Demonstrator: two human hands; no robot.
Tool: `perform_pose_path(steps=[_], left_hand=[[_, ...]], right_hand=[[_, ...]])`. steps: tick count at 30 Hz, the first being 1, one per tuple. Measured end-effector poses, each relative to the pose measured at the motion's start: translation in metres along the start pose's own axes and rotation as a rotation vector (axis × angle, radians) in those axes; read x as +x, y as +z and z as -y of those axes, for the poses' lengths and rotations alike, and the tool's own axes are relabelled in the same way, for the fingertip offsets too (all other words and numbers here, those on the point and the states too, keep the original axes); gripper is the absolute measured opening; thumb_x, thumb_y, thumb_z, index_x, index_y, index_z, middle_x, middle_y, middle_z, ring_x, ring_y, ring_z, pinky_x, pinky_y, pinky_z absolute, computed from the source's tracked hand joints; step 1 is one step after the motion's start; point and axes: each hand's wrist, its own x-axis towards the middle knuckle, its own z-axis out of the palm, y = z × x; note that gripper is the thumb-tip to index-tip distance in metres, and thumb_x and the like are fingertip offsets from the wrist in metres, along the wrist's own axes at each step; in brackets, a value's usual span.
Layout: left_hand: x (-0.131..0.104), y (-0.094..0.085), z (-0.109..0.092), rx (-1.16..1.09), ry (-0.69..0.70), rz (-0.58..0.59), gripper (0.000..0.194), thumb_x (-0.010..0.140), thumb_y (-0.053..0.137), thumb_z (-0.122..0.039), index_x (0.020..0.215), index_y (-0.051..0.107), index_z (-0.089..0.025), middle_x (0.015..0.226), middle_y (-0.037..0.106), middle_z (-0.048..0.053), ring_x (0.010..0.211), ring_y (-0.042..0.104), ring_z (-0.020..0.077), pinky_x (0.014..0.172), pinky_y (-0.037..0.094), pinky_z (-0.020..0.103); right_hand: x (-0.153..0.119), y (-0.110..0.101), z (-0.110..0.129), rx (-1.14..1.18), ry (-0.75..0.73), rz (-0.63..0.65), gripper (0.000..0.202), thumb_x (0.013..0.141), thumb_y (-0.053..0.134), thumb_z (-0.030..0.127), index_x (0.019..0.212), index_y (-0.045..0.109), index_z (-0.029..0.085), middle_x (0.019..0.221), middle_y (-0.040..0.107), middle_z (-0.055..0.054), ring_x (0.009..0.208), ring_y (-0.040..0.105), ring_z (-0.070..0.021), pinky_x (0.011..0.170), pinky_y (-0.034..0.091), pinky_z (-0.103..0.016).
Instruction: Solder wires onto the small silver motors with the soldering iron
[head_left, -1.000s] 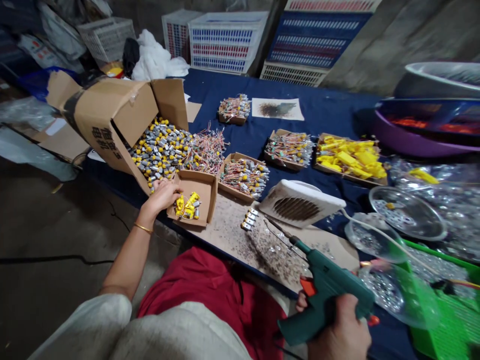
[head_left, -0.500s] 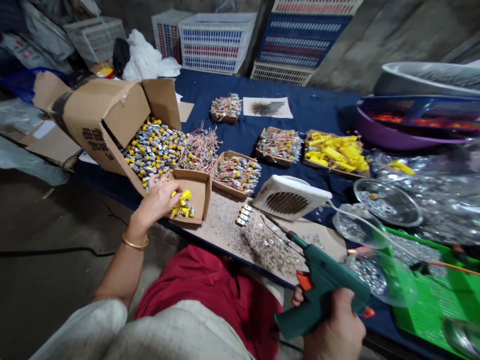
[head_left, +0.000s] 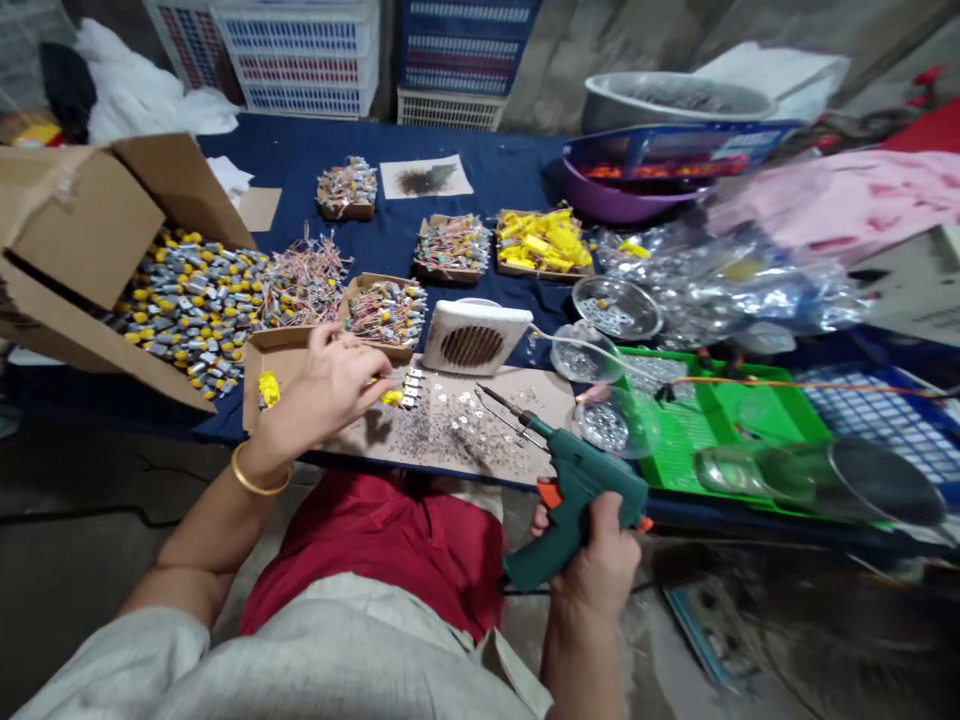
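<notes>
My right hand [head_left: 600,550] grips a green soldering gun [head_left: 581,490], fingers around its handle near the orange trigger. The gun's thin metal tip points up and left over the cardboard work sheet [head_left: 517,390]. My left hand [head_left: 330,385] is closed, with a small yellow-capped part [head_left: 391,397] at its fingertips, partly hidden by the fingers. That part is right beside a short row of small metal pieces [head_left: 412,388] on the sheet. Behind the left wrist, an open cardboard tray [head_left: 259,400] has yellow parts [head_left: 268,390] in it.
A tipped carton [head_left: 75,220] spills grey-and-yellow motors [head_left: 195,300] on the left. A white vented fan box [head_left: 476,338] stands behind the sheet. Small boxes hold wired motors [head_left: 454,245] and yellow pieces [head_left: 544,240]. A green tray [head_left: 780,405] and metal bowl [head_left: 652,310] are right.
My left hand has moved right, out of the cardboard tray to the row of metal pieces, with a yellow-capped part. The view has swung right; the right hand still holds the soldering gun.
</notes>
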Motion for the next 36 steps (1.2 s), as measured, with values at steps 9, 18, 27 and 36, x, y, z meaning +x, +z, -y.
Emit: perform_pose_path(steps=[9, 18, 27, 36], left_hand=[[0.000, 0.096, -0.011, -0.373, -0.129, 0.094, 0.021, 0.088, 0.060, -0.039, 0.090, 0.070, -0.021, 0.090, 0.071, 0.003, 0.086, 0.062, 0.0182, 0.082, 0.046, 0.031], [-0.075, 0.139, 0.018, -0.248, -0.331, -0.003, 0.023, 0.093, 0.052, -0.037, 0.092, 0.068, -0.020, 0.090, 0.070, 0.006, 0.090, 0.061, 0.0205, 0.084, 0.047, 0.034], [-0.077, 0.146, 0.019, -0.128, -0.280, -0.010, 0.023, 0.096, 0.045, -0.032, 0.098, 0.064, -0.019, 0.097, 0.069, 0.009, 0.096, 0.062, 0.0226, 0.090, 0.047, 0.037], [-0.077, 0.132, 0.015, -0.250, -0.064, 0.268, 0.075, 0.080, 0.068, -0.034, 0.146, 0.032, -0.022, 0.146, 0.044, 0.015, 0.139, 0.032, 0.0329, 0.112, 0.026, 0.054]], right_hand=[[0.003, -0.029, -0.009, 0.032, 0.028, -0.030, 0.056, 0.065, 0.073, 0.065, 0.087, 0.063, 0.014, 0.063, 0.067, -0.005, 0.040, 0.055, -0.0156, 0.035, 0.046, -0.028], [0.001, -0.022, -0.021, -0.059, 0.085, 0.034, 0.057, 0.066, 0.071, 0.065, 0.090, 0.066, 0.013, 0.069, 0.069, -0.009, 0.054, 0.063, -0.0225, 0.044, 0.051, -0.033], [-0.003, -0.007, -0.024, -0.092, 0.102, 0.044, 0.057, 0.065, 0.071, 0.068, 0.081, 0.066, 0.013, 0.058, 0.064, -0.007, 0.051, 0.062, -0.0227, 0.044, 0.051, -0.033], [-0.005, -0.011, -0.024, -0.133, 0.126, 0.039, 0.060, 0.066, 0.069, 0.069, 0.083, 0.067, 0.012, 0.055, 0.063, -0.007, 0.054, 0.064, -0.0246, 0.046, 0.053, -0.035]])
